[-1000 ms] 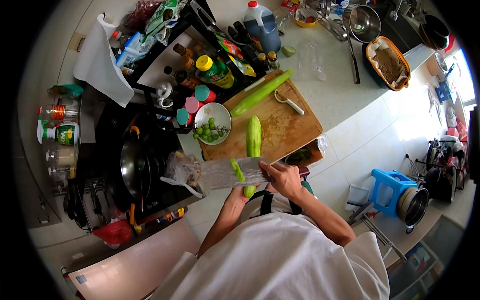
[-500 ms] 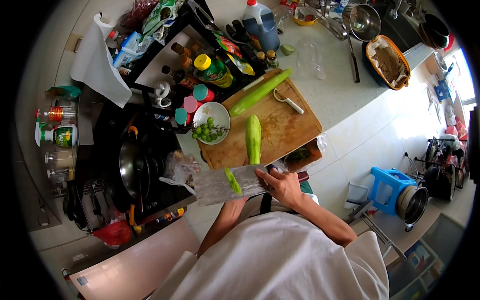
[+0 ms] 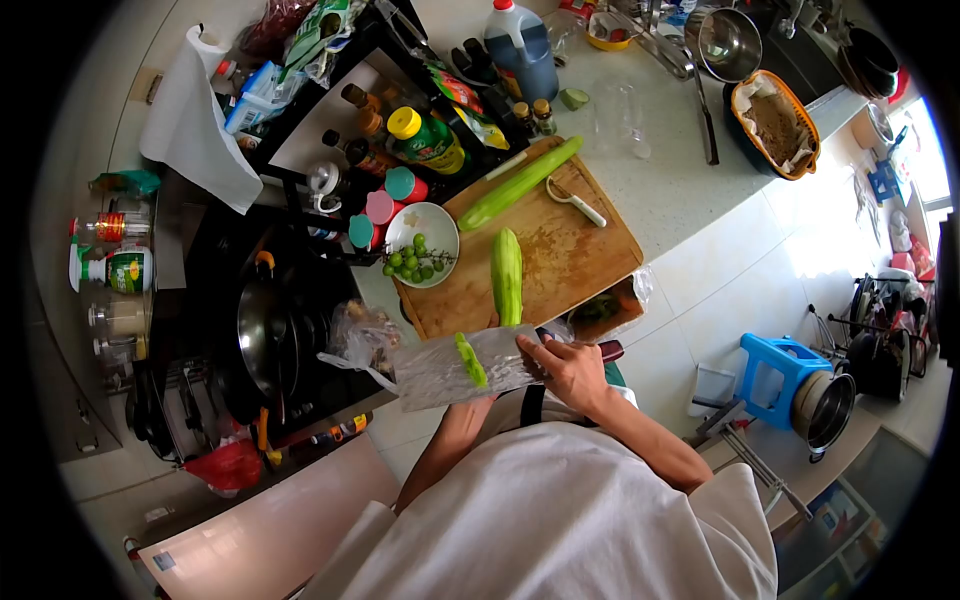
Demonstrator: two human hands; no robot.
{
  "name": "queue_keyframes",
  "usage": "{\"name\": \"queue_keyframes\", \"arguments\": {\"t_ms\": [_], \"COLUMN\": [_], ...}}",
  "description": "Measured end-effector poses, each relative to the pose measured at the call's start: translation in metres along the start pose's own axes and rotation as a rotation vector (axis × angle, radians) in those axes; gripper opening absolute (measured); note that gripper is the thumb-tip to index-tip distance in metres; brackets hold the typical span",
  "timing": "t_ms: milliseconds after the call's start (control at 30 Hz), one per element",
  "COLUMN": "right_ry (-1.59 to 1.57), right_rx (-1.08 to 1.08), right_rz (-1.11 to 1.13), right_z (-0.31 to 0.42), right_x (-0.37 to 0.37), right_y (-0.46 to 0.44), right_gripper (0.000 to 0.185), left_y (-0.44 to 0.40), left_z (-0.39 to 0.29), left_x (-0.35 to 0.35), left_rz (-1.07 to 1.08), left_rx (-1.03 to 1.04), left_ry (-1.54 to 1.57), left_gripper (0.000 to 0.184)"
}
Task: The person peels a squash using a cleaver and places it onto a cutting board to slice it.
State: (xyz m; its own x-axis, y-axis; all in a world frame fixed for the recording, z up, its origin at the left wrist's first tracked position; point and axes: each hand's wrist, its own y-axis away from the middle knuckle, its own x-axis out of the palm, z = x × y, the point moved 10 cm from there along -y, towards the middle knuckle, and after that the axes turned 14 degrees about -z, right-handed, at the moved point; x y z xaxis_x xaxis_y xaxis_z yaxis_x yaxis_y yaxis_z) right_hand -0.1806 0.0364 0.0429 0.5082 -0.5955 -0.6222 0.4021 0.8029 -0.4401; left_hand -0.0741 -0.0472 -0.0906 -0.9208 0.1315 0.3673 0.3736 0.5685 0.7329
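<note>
The green gourd (image 3: pixel 507 278) is positioned ahead of the body, its far part seen over the cutting board (image 3: pixel 570 290) and its near end hidden behind the broad knife (image 3: pixel 505 368). Its long axis is directed almost straight away from the body and is crossed by the blade. Contact between gourd and board cannot be confirmed. The knife handle (image 3: pixel 611 351) is gripped by the right hand (image 3: pixel 568 375); its fingers are closed, with one extended onto the blade. The left hand (image 3: pixel 476 408) is largely masked by the blade. A fingertip is visible beside the gourd, just beyond the blade edge, so the left hand is judged the nearer; how far its fingers are closed cannot be told. A green slice (image 3: pixel 470 362) is carried on the blade. Labels are fitted to the yellow-capped bottle (image 3: pixel 430 145) and the white-capped jar (image 3: pixel 131 270), but no brand or wording can be read reliably.
</note>
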Motion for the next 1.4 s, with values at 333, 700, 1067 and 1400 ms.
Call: {"name": "queue_keyframes", "arguments": {"t_ms": [333, 700, 1067, 1400], "right_ry": [0.056, 0.010, 0.006, 0.006], "right_rx": [-0.002, 0.025, 0.071, 0.112], "right_rz": [-0.012, 0.027, -0.015, -0.012], "right_z": [-0.011, -0.009, -0.030, -0.044], "right_x": [0.001, 0.006, 0.007, 0.004], "right_y": [0.004, 0.007, 0.005, 0.006], "right_gripper": [0.057, 0.053, 0.058, 0.057], "left_y": [0.012, 0.005, 0.005, 0.004], "left_z": [0.001, 0.007, 0.013, 0.017], "left_x": [0.011, -0.004, -0.007, -0.011], "left_rz": [0.105, 0.019, 0.028, 0.014], "left_rx": [-0.074, -0.112, -0.170, -0.187], "left_ry": [0.077, 0.107, 0.072, 0.038], "left_gripper": [0.043, 0.041, 0.033, 0.030]}}
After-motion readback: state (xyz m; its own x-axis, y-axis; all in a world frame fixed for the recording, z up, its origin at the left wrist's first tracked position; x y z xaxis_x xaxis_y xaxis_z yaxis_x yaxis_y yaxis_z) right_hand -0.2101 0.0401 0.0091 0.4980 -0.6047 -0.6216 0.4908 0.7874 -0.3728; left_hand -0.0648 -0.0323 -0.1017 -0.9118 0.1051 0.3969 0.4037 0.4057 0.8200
